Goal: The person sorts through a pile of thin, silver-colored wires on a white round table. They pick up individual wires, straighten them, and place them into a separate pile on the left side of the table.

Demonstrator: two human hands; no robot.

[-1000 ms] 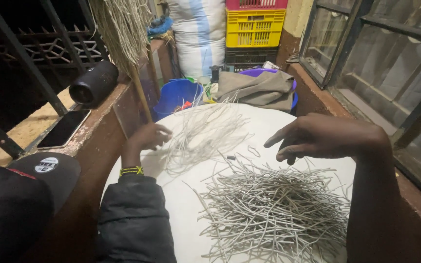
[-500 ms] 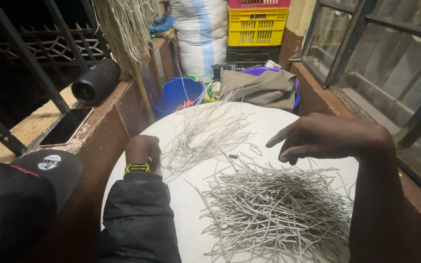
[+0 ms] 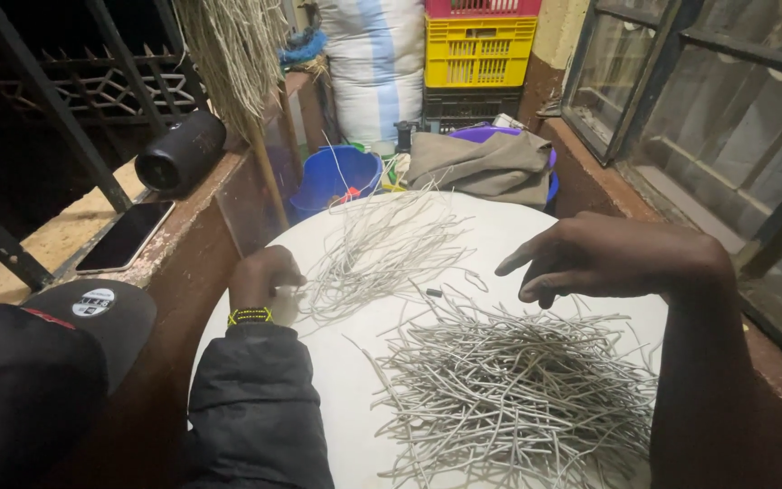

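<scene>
A round white table (image 3: 518, 235) carries two heaps. A loose bunch of thin pale strands (image 3: 382, 249) lies at the far middle. A thick pile of short grey strips (image 3: 518, 398) lies nearer, on the right. My left hand (image 3: 262, 276), in a dark sleeve with a beaded wristband, is curled into a fist at the table's left edge. It is closed on the near ends of a few thin strands. My right hand (image 3: 608, 258) hovers above the far edge of the grey pile. Its fingers are loosely apart and it holds nothing.
A low wall on the left carries a black cylinder speaker (image 3: 181, 152), a phone (image 3: 126, 236) and a black cap (image 3: 65, 335). A straw broom (image 3: 237, 63) leans there. Beyond the table are a blue bucket (image 3: 332, 177), a folded cloth (image 3: 481, 163), a sack and stacked crates (image 3: 480, 50). Window bars are on the right.
My left hand has drawn back from the thin strands toward the table's left edge and closed into a fist. My right hand has stayed nearly in place above the grey pile.
</scene>
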